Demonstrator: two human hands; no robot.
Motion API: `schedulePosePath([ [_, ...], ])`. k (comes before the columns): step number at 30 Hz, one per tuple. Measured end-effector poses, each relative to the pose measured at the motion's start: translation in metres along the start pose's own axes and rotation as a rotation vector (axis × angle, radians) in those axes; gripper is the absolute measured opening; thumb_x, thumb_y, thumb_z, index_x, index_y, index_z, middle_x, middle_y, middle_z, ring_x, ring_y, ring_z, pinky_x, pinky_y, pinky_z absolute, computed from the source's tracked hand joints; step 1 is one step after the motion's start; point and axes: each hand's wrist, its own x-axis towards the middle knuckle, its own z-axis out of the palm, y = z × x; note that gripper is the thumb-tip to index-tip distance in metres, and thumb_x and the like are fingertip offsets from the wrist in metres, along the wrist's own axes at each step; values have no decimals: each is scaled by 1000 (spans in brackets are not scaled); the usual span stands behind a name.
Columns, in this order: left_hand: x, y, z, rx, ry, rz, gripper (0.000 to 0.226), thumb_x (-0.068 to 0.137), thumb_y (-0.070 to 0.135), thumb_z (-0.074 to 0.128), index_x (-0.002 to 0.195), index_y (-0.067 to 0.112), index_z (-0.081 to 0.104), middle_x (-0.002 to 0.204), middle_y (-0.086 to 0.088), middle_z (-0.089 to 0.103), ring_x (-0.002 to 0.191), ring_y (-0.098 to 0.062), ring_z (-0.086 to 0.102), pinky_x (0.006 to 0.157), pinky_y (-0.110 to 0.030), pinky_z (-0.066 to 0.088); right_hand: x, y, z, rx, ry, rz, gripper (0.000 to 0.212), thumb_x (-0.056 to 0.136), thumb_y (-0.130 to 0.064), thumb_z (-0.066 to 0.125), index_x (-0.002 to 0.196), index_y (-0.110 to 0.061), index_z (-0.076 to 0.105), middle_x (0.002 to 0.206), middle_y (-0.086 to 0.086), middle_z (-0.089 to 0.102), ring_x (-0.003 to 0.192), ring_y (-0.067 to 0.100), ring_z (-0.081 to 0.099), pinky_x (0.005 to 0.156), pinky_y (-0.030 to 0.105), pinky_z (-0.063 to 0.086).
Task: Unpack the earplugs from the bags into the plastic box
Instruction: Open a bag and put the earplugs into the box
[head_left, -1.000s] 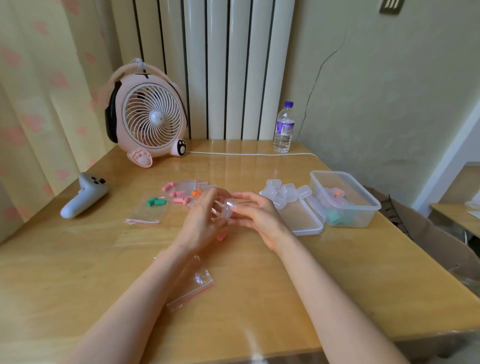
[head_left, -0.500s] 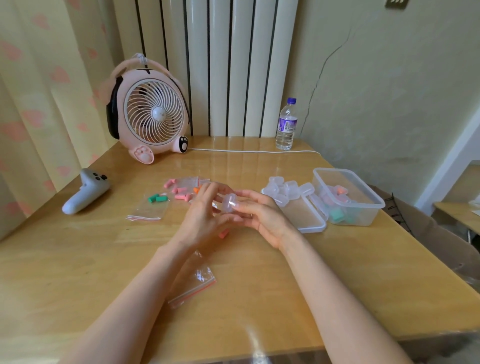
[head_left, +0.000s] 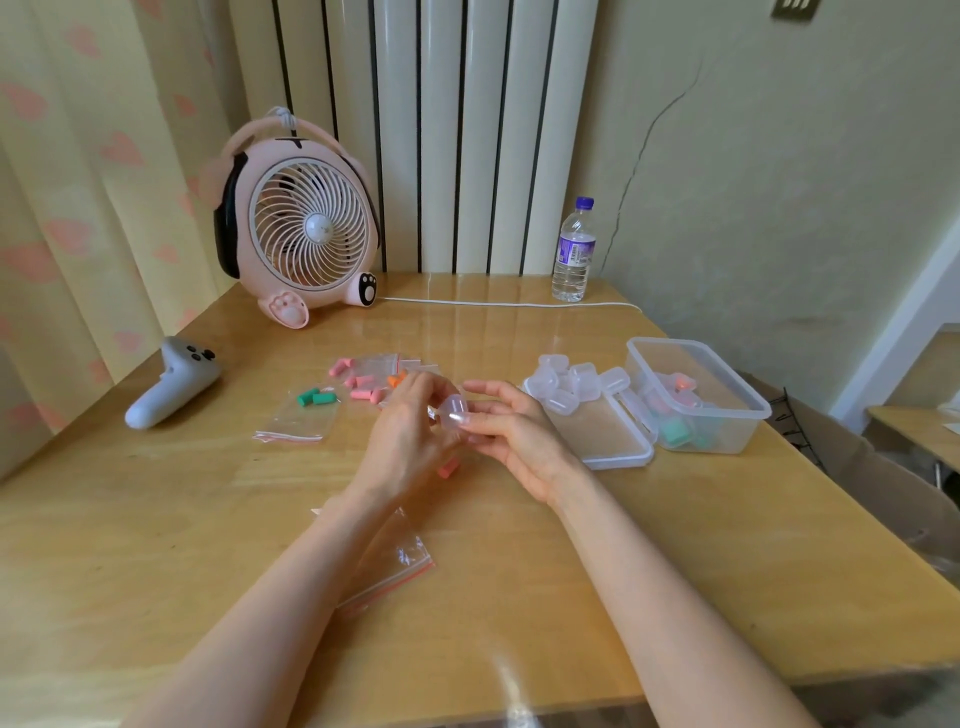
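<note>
Left hand and right hand together pinch a small clear case between their fingertips. The plastic box sits at their three o'clock, bagged earplugs at eleven o'clock.

Right of right hand: lid flat on the table, small clear cases heaped on its far end, plastic box just beside it, farther right. Beyond left hand: bags and loose earplugs. Empty bag under left forearm. Bare table right of right forearm, and left of left hand out to the controller.
</note>
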Motion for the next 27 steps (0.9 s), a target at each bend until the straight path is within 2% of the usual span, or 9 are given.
schedulePosePath([
  [2,2,0,-3,17,-10,23,53,67,56,62,89,8,57,86,-1,59,76,-11,52,67,-25,43,0,-1,0,29,-21,16,26,86,-1,61,111,-8,59,96,11,65,75,14,62,81,33,54],
  [6,3,1,-6,76,-51,68,68,65,65,57,94,4,61,87,-5,61,78,-19,56,70,-34,48,-3,-3,0,91,-66,48,20,89,-4,59,108,-1,59,84,15,63,61,14,63,67,40,60],
  [10,2,-1,-5,87,-81,71,68,68,66,55,97,5,61,88,-4,62,79,-19,57,70,-36,49,-5,-4,-1,104,-86,69,18,88,-6,60,105,-1,61,80,12,64,60,14,64,78,46,58],
  [13,2,0,-4,59,-89,60,66,66,63,60,99,7,64,89,-3,64,81,-18,60,72,-38,52,-4,-2,-3,71,-37,65,24,86,-7,63,109,0,60,79,11,63,59,14,61,78,43,58],
  [16,1,0,-3,61,-64,60,53,65,49,74,99,10,65,93,0,62,82,-16,59,71,-35,52,-5,-2,-1,15,57,18,27,85,-4,65,110,2,58,79,12,63,55,13,61,67,34,59],
  [18,-1,-1,-4,163,-19,62,46,67,43,77,101,14,63,97,4,60,81,-16,57,65,-34,49,-4,-1,1,-51,141,-31,31,83,0,67,112,3,57,87,17,59,56,13,64,62,28,58],
  [20,-1,-3,-5,230,-2,28,47,66,46,76,100,17,61,100,7,59,76,-13,55,61,-31,44,-3,-1,0,-94,188,-87,31,79,6,68,108,-1,59,90,16,53,61,18,66,62,29,59],
  [24,0,-4,-7,-123,-100,-185,40,66,35,81,88,17,53,96,-1,63,70,-20,63,68,-40,52,-2,0,-4,-287,232,-233,30,72,13,70,87,-12,64,80,10,63,66,19,67,66,22,55],
  [27,1,-2,-11,-363,-100,-326,25,80,23,72,82,12,50,81,-3,64,69,-14,58,69,-36,49,-1,2,-3,-449,292,-331,30,71,12,70,76,-16,61,76,1,64,66,-2,60,59,9,46],
])
